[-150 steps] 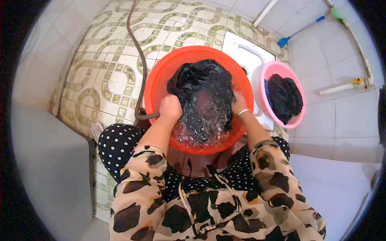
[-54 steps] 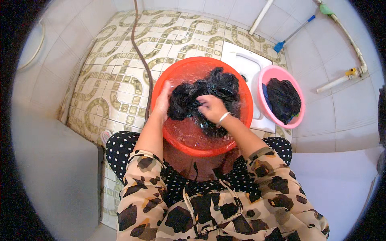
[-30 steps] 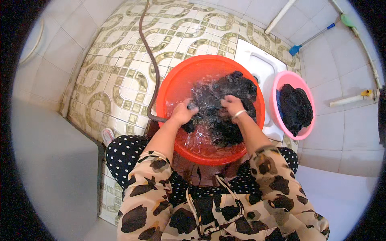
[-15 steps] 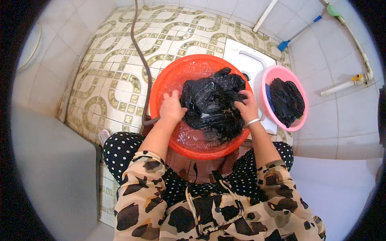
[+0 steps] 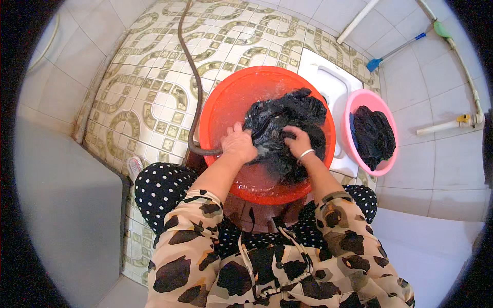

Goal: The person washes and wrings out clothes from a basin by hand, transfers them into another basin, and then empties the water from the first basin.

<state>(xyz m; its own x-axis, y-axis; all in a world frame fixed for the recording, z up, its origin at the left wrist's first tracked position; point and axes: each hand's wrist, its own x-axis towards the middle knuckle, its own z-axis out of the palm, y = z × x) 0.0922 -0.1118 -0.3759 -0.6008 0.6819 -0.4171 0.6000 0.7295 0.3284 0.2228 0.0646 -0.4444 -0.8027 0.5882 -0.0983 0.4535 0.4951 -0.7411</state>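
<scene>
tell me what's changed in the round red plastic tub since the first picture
The wet black cloth has shifted right within the tub. The right hand has moved left onto the cloth's middle, closer to the left hand. The round pink basin of dark clothes stayed put.

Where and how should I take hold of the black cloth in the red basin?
Best, I'd say, by the bunched folds at the far right of the black cloth, coming in over the right rim of the red basin. They look thick and raised, while the near edge blurs under the water. The right grip is close by, on the cloth.
</scene>
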